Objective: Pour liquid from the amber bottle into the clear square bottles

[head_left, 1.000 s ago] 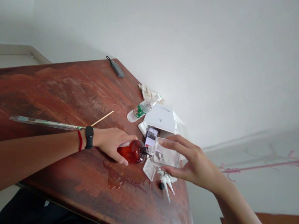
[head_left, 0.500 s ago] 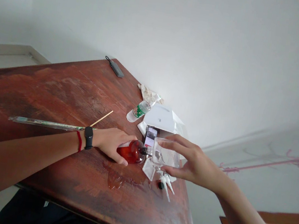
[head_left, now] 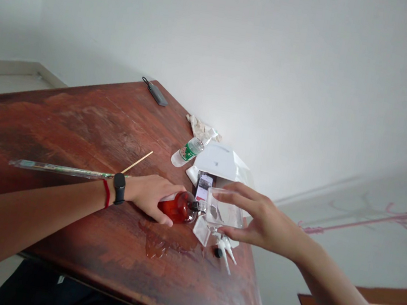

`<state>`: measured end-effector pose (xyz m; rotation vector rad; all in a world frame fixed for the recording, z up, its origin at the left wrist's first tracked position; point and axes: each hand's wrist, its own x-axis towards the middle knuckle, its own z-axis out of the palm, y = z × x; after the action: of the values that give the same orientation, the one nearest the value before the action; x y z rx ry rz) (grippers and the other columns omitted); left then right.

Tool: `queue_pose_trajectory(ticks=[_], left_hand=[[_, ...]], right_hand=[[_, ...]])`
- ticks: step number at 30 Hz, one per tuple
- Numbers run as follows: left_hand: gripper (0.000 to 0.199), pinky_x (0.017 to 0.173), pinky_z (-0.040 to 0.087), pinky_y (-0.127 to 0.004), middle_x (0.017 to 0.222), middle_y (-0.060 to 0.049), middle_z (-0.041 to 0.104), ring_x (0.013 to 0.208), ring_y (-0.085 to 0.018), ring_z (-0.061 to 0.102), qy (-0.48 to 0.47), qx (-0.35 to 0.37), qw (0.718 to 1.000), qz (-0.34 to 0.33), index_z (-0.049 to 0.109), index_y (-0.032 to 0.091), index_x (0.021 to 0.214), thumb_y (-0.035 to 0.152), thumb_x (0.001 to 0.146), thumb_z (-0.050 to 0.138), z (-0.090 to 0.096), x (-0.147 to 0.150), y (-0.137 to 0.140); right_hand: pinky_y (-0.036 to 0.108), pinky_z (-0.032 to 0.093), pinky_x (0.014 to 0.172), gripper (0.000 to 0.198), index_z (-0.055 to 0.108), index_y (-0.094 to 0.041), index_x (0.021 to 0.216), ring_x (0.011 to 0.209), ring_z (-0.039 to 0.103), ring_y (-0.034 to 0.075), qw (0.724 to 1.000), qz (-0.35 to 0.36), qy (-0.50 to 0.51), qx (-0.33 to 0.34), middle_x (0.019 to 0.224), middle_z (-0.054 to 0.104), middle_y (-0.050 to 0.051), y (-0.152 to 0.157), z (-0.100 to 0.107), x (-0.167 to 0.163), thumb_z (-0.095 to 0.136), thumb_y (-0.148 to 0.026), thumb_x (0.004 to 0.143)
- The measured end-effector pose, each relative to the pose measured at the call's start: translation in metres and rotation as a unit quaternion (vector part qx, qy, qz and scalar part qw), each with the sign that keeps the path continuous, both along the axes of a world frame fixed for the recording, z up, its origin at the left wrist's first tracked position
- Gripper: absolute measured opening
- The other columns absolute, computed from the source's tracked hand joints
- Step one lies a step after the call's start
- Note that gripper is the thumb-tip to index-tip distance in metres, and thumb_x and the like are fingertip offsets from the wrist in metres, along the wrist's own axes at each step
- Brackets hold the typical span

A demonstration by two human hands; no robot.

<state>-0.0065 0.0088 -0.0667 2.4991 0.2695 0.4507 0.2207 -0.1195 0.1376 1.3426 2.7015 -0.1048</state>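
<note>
And there's the red bottle (head_left: 180, 207), right near the middle of the view, over the brown table (head_left: 77, 128) — a see-through body glowing orange-red with liquid, a round shoulder turning clear, a sliver of white label by the fingers, and a dark, glassy-tipped neck aimed at three o'clock. The left hand (head_left: 153, 195) has it from nine o'clock, fingers and thumb wrapped firmly round the body. Over at three o'clock, the right hand (head_left: 259, 214) holds a clear box (head_left: 226, 211) by its sides, thumb below, fingers above, spread as wide as the box itself. That box is colourless, square-edged, right by the bottle's neck; whether they touch, I can't tell. At six o'clock from the bottle, a shiny puddle (head_left: 157, 245) on the wood! Round at four, a clear lid (head_left: 201, 229), then white nozzles (head_left: 226, 255) beside a black cap (head_left: 218, 252); at one o'clock, a lit phone (head_left: 204, 186).
</note>
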Motion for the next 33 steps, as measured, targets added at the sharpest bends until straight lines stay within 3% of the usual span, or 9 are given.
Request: queue_pose_trajectory(ticks=[7, 28, 33], left_hand=[[0.07, 0.09, 0.055, -0.037, 0.117, -0.01, 0.079, 0.103, -0.035, 0.078, -0.005, -0.004, 1.0, 0.002, 0.057, 0.023, 0.133, 0.063, 0.081, 0.081, -0.001, 0.0, 0.0], [0.071, 0.082, 0.055, -0.037, 0.112, -0.009, 0.081, 0.098, -0.035, 0.079, 0.008, 0.0, 1.0, 0.019, 0.057, 0.024, 0.134, 0.064, 0.081, 0.081, 0.002, -0.002, -0.002], [0.079, 0.086, 0.056, -0.04, 0.119, -0.013, 0.08, 0.106, -0.039, 0.078, 0.008, -0.002, 1.0, 0.028, 0.054, 0.022, 0.141, 0.064, 0.08, 0.082, 0.0, -0.001, -0.003]], right_hand=[[0.045, 0.063, 0.097, 0.051, 0.068, -0.021, 0.142, 0.12, 0.073, 0.031, 1.0, -0.005, -0.005, -0.012, 0.138, 0.069, 0.017, 0.002, 0.002, -0.002, 0.079, -0.04, 0.097], [0.043, 0.062, 0.095, 0.051, 0.066, -0.024, 0.142, 0.111, 0.075, 0.029, 0.998, -0.005, -0.044, -0.043, 0.137, 0.069, 0.015, 0.012, 0.01, -0.008, 0.08, -0.039, 0.095], [0.044, 0.062, 0.095, 0.052, 0.066, -0.025, 0.142, 0.111, 0.075, 0.029, 0.997, -0.005, -0.06, -0.054, 0.135, 0.07, 0.014, 0.014, 0.014, -0.013, 0.082, -0.038, 0.094]])
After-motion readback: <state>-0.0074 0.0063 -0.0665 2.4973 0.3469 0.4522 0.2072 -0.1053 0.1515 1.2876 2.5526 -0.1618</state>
